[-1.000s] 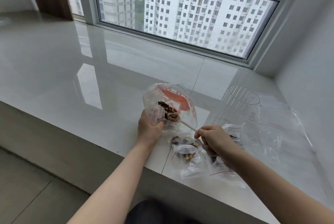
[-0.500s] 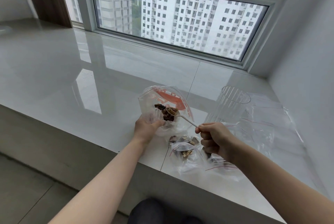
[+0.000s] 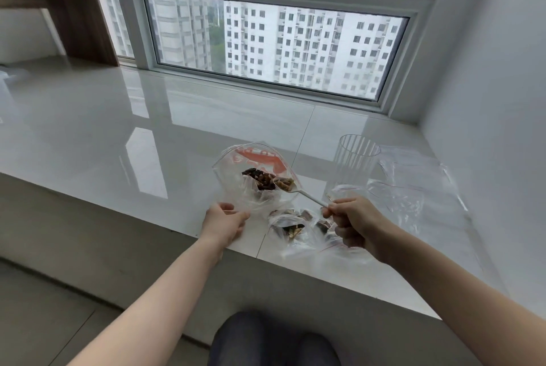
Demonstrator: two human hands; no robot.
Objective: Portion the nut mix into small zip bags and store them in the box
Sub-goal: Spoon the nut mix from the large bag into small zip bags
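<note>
We're at a wide, glossy white stone counter [image 3: 153, 129] running under a big white-framed window [image 3: 274, 46], pale apartment blocks filling the glass. A brown wooden shelf unit [image 3: 85, 25] stands at the far left, a plain white wall closes off the right, and the person's dark-clad knees show at the bottom edge.

Now the action: the left hand [image 3: 223, 222] pinches the near lower edge of a large clear plastic bag with red printing [image 3: 254, 164], holding its mouth open and tilted toward us. Inside sits a dark brown heap of nut mix [image 3: 261, 179], walnut pieces among darker bits. The right hand [image 3: 353, 222] is curled in a fist around the handle of a slim white plastic spoon [image 3: 298, 192], its bowl loaded with nuts and poised at the big bag's right rim.

Just below, near the counter's front edge, lie small clear zip bags with red seal lines [image 3: 291, 228], nuts already in them. Behind the right hand stands an upright ribbed clear plastic container [image 3: 353, 167], with crumpled empty clear bags [image 3: 413, 185] spread to its right.
</note>
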